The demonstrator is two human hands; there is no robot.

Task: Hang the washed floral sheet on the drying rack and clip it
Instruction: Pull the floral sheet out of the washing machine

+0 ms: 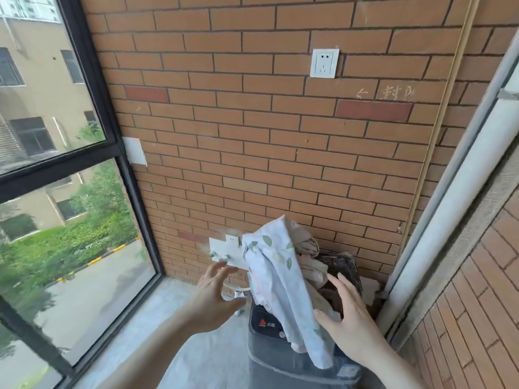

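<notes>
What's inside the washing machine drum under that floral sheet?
Beige and pinkish laundry is bunched in the washing machine behind the floral sheet, which drapes over the rim. Anything deeper in the drum is covered.

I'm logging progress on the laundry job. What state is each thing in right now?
White leaf-print floral sheet: bunched, draped over the washer's front, not hung.
Dark grey washing machine: open, laundry piled inside.
Left hand: open, holding nothing.
Right hand: open, beside the sheet.

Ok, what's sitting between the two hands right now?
In the head view, the floral sheet hangs between the left hand and right hand, draped out of the washing machine. Neither hand grips it yet.
</notes>
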